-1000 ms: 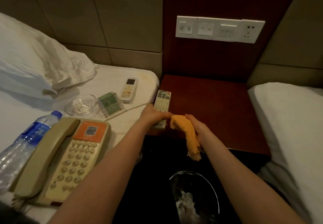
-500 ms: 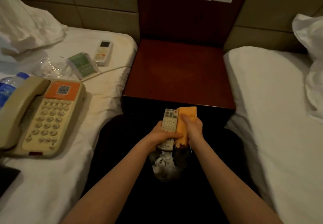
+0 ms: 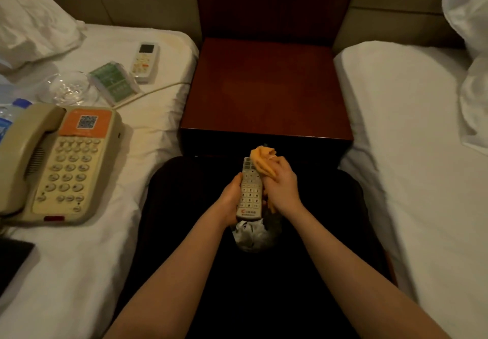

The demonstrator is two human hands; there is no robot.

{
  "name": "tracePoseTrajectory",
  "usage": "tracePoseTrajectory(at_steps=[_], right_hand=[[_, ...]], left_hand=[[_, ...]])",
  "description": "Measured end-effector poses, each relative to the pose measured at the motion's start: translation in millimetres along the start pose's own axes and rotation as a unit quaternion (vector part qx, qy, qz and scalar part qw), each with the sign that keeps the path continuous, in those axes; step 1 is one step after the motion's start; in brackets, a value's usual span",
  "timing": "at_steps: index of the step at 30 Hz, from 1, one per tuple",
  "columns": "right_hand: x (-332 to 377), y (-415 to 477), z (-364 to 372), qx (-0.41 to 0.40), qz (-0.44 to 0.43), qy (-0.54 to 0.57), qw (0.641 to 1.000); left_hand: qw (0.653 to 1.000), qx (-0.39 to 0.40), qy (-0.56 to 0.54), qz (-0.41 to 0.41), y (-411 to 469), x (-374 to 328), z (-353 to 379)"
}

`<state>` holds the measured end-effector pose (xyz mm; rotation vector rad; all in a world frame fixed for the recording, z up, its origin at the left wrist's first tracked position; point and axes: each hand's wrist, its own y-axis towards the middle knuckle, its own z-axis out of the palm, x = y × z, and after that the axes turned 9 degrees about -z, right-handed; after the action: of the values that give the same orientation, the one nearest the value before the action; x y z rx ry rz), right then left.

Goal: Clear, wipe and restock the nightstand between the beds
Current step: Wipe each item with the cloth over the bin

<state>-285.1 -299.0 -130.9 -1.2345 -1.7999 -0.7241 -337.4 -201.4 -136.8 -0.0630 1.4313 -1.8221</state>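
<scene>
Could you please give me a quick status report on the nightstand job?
Left hand holds TV remote; right hand wipes it with orange cloth. Nightstand top bare. Phone, other items on left bed, unrestocked.

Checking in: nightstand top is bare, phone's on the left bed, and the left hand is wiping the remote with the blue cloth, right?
Not quite. In the head view the cloth is orange and the right hand wipes with it; the left hand holds the remote. Nightstand bare, phone on the left bed: correct.

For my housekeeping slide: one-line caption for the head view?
Left hand holds a remote while right hand rubs it with an orange cloth before the bare nightstand.
</scene>
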Motion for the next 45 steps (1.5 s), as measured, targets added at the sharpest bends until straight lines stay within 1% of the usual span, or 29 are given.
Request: tracePoseTrajectory(at_steps=[1,2,4,5,7,8,9,10,11,13,15,17,20,21,22,25,26,27,28,31,32,33,35,37,39,42,43,45], right_hand=[[-2.4,-2.6,2.8,0.024,-0.027,-0.032,0.999],[-5.3,-3.8,3.5,0.029,-0.031,-0.063,0.997],[-8.4,-3.8,0.1,0.011,-0.002,-0.104,0.995],[-8.0,-4.6,-1.6,0.002,-0.003,-0.119,0.993],[-4.1,-8.4,-1.4,0.012,-0.068,-0.162,0.984],[-1.8,-10.0,1.0,0.039,-0.106,-0.185,0.976],[-1.3,-11.2,3.8,0.079,-0.123,-0.201,0.969],[-0.9,-12.2,5.0,0.113,-0.115,-0.202,0.966],[-1.1,-11.5,5.1,0.127,-0.099,-0.182,0.970],[0.6,-10.4,-0.2,0.124,-0.076,-0.130,0.981],[3.4,-13.7,-6.1,0.129,-0.075,-0.103,0.984],[4.8,-18.8,-7.0,0.135,-0.046,-0.054,0.988],[4.8,-20.7,-2.4,0.082,0.008,-0.006,0.997],[4.7,-20.3,-1.3,0.083,0.014,-0.001,0.996],[5.4,-20.3,-1.4,0.107,0.016,0.001,0.994],[4.7,-19.5,-7.3,0.218,0.038,0.028,0.975],[5.6,-19.2,-10.7,0.238,0.052,0.043,0.969],[6.4,-18.6,-13.4,0.239,0.070,0.062,0.967],[6.9,-17.2,-15.0,0.214,0.090,0.089,0.969],[4.8,-8.7,-17.9,0.040,0.141,0.140,0.979],[4.4,-6.3,-19.2,0.004,0.137,0.133,0.981],[3.9,-4.8,-19.9,-0.001,0.122,0.113,0.986],[4.2,-6.3,-17.9,0.067,0.074,0.045,0.994],[0.9,-12.2,-10.4,0.130,0.029,-0.013,0.991],[-1.3,-13.9,-7.3,0.143,0.025,-0.022,0.989],[-9.0,-5.7,-8.7,0.126,0.029,-0.050,0.990],[-14.0,-1.7,-8.3,0.089,0.055,-0.056,0.993],[-16.0,2.8,-7.7,-0.009,0.145,-0.054,0.988]], left_hand=[[1.000,-0.007,0.005,0.000,0.5,1.1,0.3],[1.000,-0.013,0.018,-0.001,1.5,2.1,0.1],[0.999,-0.020,0.050,0.003,2.8,4.3,1.0],[0.998,-0.021,0.063,0.008,3.9,5.5,1.7],[0.997,-0.016,0.077,0.011,4.8,8.4,2.7],[0.996,-0.017,0.084,0.012,4.7,9.5,2.7],[0.995,-0.019,0.093,0.012,5.4,10.9,2.1],[0.994,-0.024,0.104,0.011,6.3,12.2,1.7],[0.993,-0.027,0.114,0.009,7.4,13.4,1.5],[0.993,-0.029,0.114,0.008,10.1,15.0,1.0],[0.996,-0.035,0.084,0.006,11.9,14.2,-0.2],[0.998,-0.033,0.046,0.003,15.3,11.2,-1.8],[0.999,-0.031,-0.004,0.005,19.8,6.7,-3.5],[0.999,-0.031,-0.015,0.004,20.5,6.5,-4.5],[0.999,-0.036,-0.021,0.003,19.9,6.7,-5.4],[0.999,-0.039,-0.023,0.010,22.8,8.3,-9.7],[0.999,-0.038,-0.024,0.009,22.3,7.2,-9.5],[0.999,-0.035,-0.025,0.003,22.3,5.7,-9.3],[0.999,-0.031,-0.024,-0.003,20.5,4.0,-8.6],[0.999,-0.043,0.015,0.002,20.5,0.4,-7.8],[0.998,-0.044,0.040,0.013,21.7,1.0,-7.5],[0.997,-0.036,0.065,0.017,22.8,2.4,-7.0],[0.994,-0.004,0.108,0.017,21.2,5.8,-4.7],[0.987,0.017,0.156,0.018,18.3,10.5,-3.2],[0.978,0.021,0.207,0.010,16.1,12.3,-3.9],[0.971,0.044,0.233,-0.016,16.9,10.7,-5.3],[0.970,0.053,0.238,-0.025,15.8,10.2,-4.6],[0.968,0.058,0.244,-0.029,12.8,9.8,-2.8]])
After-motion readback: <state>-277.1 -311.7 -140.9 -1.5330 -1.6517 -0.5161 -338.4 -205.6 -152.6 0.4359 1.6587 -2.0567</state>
